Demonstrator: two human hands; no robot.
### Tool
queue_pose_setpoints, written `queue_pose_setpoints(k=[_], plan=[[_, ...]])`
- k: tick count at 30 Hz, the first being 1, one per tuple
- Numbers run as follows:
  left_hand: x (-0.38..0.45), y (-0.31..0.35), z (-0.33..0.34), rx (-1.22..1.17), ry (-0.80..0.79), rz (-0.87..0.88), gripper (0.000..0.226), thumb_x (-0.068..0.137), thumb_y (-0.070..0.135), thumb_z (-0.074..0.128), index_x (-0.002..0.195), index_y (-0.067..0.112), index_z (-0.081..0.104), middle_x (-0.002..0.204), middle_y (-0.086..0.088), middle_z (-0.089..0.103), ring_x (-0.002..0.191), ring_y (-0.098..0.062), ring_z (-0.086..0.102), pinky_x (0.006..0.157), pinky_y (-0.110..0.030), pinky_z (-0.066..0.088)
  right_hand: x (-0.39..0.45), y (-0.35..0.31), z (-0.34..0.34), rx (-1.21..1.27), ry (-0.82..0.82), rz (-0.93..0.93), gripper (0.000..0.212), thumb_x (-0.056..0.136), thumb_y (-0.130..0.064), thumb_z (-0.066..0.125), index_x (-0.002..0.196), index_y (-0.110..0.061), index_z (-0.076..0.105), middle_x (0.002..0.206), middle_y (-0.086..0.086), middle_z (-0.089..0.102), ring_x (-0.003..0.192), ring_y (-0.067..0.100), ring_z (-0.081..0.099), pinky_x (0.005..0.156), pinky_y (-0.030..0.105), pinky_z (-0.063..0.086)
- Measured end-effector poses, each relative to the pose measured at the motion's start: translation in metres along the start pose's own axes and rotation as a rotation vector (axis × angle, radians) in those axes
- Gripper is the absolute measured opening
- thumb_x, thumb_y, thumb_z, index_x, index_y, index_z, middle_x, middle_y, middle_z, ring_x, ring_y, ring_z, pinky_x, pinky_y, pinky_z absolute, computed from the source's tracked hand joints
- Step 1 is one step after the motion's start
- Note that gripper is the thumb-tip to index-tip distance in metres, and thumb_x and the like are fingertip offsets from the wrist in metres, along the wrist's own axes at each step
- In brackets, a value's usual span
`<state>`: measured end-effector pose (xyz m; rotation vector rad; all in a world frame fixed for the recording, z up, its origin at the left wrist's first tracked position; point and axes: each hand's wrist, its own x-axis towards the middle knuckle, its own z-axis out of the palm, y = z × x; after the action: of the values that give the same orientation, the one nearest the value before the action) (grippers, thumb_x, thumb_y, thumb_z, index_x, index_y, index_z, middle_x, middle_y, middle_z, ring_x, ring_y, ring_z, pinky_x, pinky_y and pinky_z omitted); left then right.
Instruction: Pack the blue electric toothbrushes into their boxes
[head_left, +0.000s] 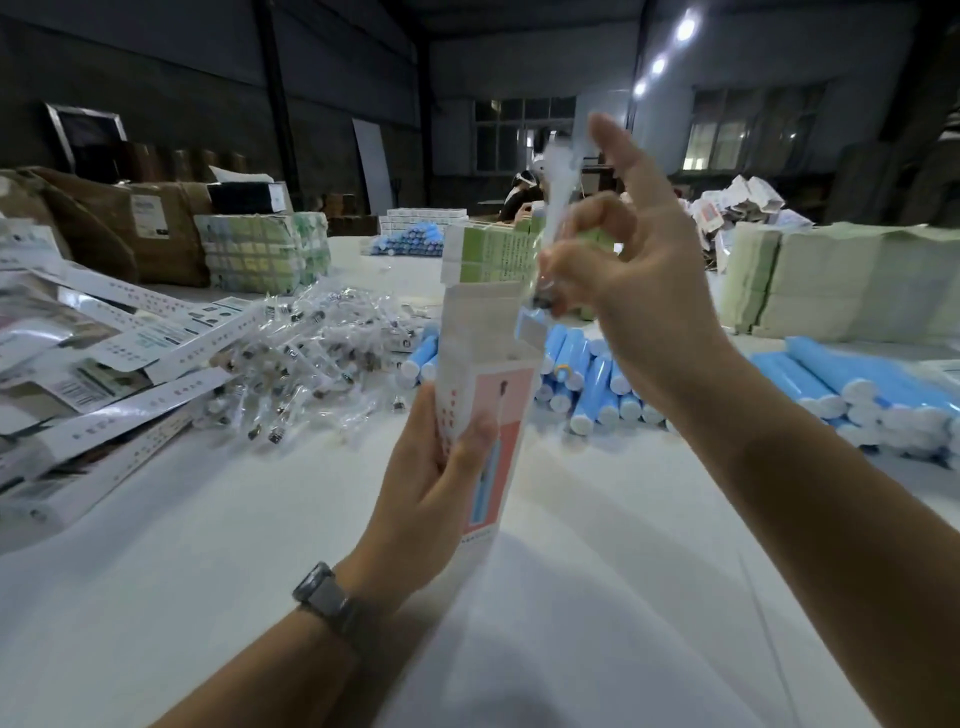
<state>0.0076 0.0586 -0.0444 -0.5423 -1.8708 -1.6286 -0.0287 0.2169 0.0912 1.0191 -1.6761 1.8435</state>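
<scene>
My left hand (436, 483) grips the lower part of a tall white and pink toothbrush box (485, 384), held upright with its top flaps open. My right hand (623, 275) pinches a brush head in a clear plastic sleeve (553, 228) between thumb and curled fingers, the index finger pointing up. The sleeve's lower end sits just above the box's open top. Blue toothbrush handles with white caps lie in a pile (587, 379) behind the box and in a second pile (857, 389) at the right.
A heap of bagged brush heads (306, 358) lies left of centre on the white table (260, 545). Flat unfolded boxes (104, 353) are stacked at the far left. Bundled green cartons (265, 249) and pale stacks (841, 280) stand behind. A person sits at the back.
</scene>
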Motion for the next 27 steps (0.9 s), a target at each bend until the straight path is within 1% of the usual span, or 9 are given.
queue_pose_setpoints(k=[4,6,8,11,12,15,19,23,27], plan=[[-0.002,-0.005,-0.005,0.035,0.019,0.025,0.026,0.090,0.070,0.053,0.109,0.052,0.054,0.103,0.016,0.067,0.090,-0.001,0.064,0.076,-0.018,0.052,0.001,-0.023,-0.006,0.003,0.024,-0.222,0.050,0.074,0.013,0.055,0.116,-0.014,0.058,0.077,-0.005,0.052,0.063,0.007,0.057,0.056,0.030,0.054],[0.000,-0.007,-0.008,0.087,0.061,0.041,0.027,0.090,0.072,0.052,0.104,0.049,0.052,0.095,0.017,0.066,0.080,0.001,0.060,0.069,-0.019,0.051,-0.003,-0.026,-0.003,-0.005,-0.051,-0.271,0.038,0.074,0.010,0.059,0.103,-0.016,0.058,0.081,-0.005,0.056,0.065,0.008,0.062,0.055,0.029,0.054],[0.001,-0.009,-0.010,0.108,0.118,0.022,0.032,0.087,0.076,0.051,0.097,0.046,0.050,0.087,0.015,0.062,0.073,-0.002,0.056,0.064,-0.027,0.052,-0.007,-0.020,0.002,-0.086,-0.123,-0.260,0.027,0.080,0.003,0.066,0.094,-0.018,0.059,0.082,-0.001,0.062,0.062,0.018,0.068,0.054,0.027,0.053],[0.002,-0.010,-0.010,0.098,0.133,-0.019,0.036,0.086,0.076,0.053,0.098,0.043,0.050,0.090,0.007,0.064,0.077,-0.016,0.061,0.069,-0.057,0.056,-0.015,-0.008,0.013,-0.275,-0.105,-0.217,0.020,0.083,-0.009,0.076,0.094,-0.021,0.065,0.079,0.002,0.067,0.066,0.024,0.069,0.060,0.034,0.058],[0.003,-0.009,-0.010,0.109,0.129,-0.023,0.037,0.085,0.076,0.052,0.099,0.042,0.049,0.093,0.006,0.064,0.079,-0.019,0.063,0.070,-0.061,0.055,-0.017,-0.004,0.016,-0.297,-0.096,-0.213,0.020,0.083,-0.011,0.078,0.096,-0.020,0.066,0.077,-0.001,0.067,0.067,0.022,0.069,0.064,0.036,0.059],[0.002,-0.008,-0.009,0.138,0.120,-0.031,0.041,0.085,0.077,0.051,0.102,0.040,0.048,0.096,0.003,0.065,0.083,-0.027,0.066,0.068,-0.060,0.055,-0.019,-0.003,0.022,-0.325,-0.011,-0.285,0.020,0.083,-0.014,0.077,0.099,-0.015,0.065,0.072,-0.009,0.062,0.064,0.018,0.067,0.063,0.033,0.058],[0.001,-0.004,-0.008,0.176,0.102,0.018,0.042,0.087,0.075,0.049,0.104,0.037,0.047,0.093,0.005,0.064,0.078,-0.022,0.063,0.067,-0.057,0.053,-0.013,-0.009,0.017,-0.242,0.130,-0.301,0.018,0.084,-0.015,0.077,0.094,-0.019,0.063,0.073,0.001,0.066,0.061,0.022,0.066,0.057,0.040,0.056],[0.001,-0.004,-0.008,0.175,0.097,0.013,0.044,0.087,0.076,0.049,0.106,0.036,0.047,0.093,-0.001,0.063,0.079,-0.032,0.063,0.066,-0.060,0.053,-0.022,-0.002,0.026,-0.370,-0.105,-0.192,0.017,0.081,-0.017,0.080,0.095,-0.016,0.069,0.076,-0.006,0.068,0.065,0.006,0.065,0.062,0.020,0.053],[0.001,-0.003,-0.007,0.189,0.117,0.018,0.041,0.089,0.071,0.049,0.107,0.035,0.047,0.093,0.003,0.064,0.077,-0.024,0.064,0.065,-0.058,0.052,-0.023,0.001,0.026,-0.557,-0.227,-0.188,0.020,0.089,-0.028,0.072,0.104,-0.014,0.076,0.079,-0.010,0.068,0.058,-0.013,0.055,0.056,0.004,0.037]])
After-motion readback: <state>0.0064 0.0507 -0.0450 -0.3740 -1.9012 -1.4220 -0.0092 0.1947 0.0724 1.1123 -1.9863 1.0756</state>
